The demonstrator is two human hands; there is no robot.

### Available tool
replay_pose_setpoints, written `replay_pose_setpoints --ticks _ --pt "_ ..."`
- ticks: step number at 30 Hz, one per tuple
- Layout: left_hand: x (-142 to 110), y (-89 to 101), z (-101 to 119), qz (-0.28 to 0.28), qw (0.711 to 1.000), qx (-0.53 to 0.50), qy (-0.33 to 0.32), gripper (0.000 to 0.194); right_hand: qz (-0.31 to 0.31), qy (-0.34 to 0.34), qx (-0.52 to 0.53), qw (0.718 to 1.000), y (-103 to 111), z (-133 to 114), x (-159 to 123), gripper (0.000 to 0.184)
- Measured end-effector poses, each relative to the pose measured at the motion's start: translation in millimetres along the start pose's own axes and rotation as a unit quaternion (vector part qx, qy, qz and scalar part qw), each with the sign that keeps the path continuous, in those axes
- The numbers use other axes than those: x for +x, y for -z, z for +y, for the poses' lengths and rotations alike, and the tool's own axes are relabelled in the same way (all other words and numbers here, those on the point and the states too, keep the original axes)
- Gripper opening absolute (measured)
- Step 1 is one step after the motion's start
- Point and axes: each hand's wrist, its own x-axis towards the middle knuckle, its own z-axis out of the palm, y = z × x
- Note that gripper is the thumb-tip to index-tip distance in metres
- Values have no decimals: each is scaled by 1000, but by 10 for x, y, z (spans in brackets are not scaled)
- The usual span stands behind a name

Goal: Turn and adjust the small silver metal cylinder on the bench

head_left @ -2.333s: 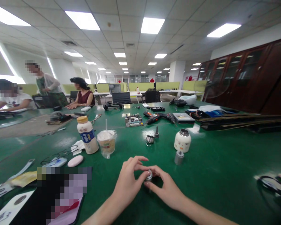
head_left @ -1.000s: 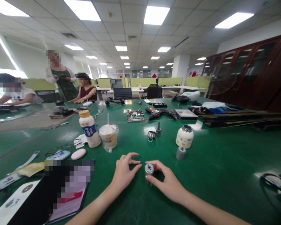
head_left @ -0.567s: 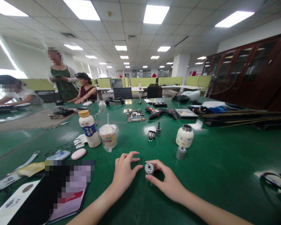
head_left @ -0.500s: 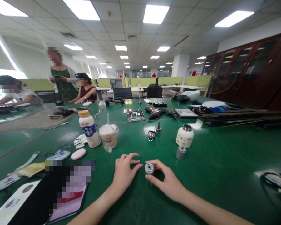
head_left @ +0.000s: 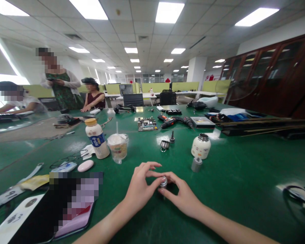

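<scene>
A small silver metal cylinder (head_left: 163, 182) stands on the green table (head_left: 231, 169) in front of me. My right hand (head_left: 183, 198) pinches it from the right with thumb and fingers. My left hand (head_left: 139, 189) closes on it from the left, fingertips on its top. Just beyond stand a grey cap (head_left: 196, 164) and a white round flask (head_left: 201, 146) with an open metal neck.
A milk-tea bottle (head_left: 96, 139) and a plastic cup with a straw (head_left: 118, 146) stand at the left. A phone (head_left: 66, 206), tags and a pink case lie near left. A keyring part (head_left: 164, 145), circuit board (head_left: 147, 124) and drills (head_left: 173, 122) lie farther back. Several people sit or stand at far left.
My left hand, which rested on the table a little apart from the cylinder, has come back onto it and now pinches it together with my right hand.
</scene>
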Motion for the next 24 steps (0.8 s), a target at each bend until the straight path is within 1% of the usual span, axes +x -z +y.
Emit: replay_pose_setpoints --ticks 2,5,7,9,11,13,17,19,22,24 --pt "-9 -4 4 -11 1000 -9 -2 31 -1 -3 -1 1000 0 -8 2 29" --pt "-30 -4 25 -29 999 -23 -21 31 -1 -3 2 1000 -1 -11 6 27" --pt "-39 -5 34 -29 998 -36 -33 36 0 -1 3 1000 -2 -9 7 28" --pt "-40 -9 30 -8 999 -32 -32 38 4 -2 4 1000 -3 -8 5 30" --pt "-33 -18 19 16 1000 -5 -24 38 4 -3 5 1000 -3 -9 1 30" --pt "-27 -29 11 19 1000 13 -18 37 1 -1 7 1000 -2 -14 -1 28" --pt "-18 -40 12 6 1000 -22 -14 38 2 -2 1 1000 -1 -16 -1 27" --pt "-1 -30 -4 28 999 -32 -8 36 1 -4 -4 1000 2 -12 1 28" --pt "38 -10 -101 77 997 -17 17 33 1 -4 -8 1000 11 -13 1 32" --pt "51 -9 -213 76 996 5 39 33 1 -7 -11 1000 19 -21 0 34"
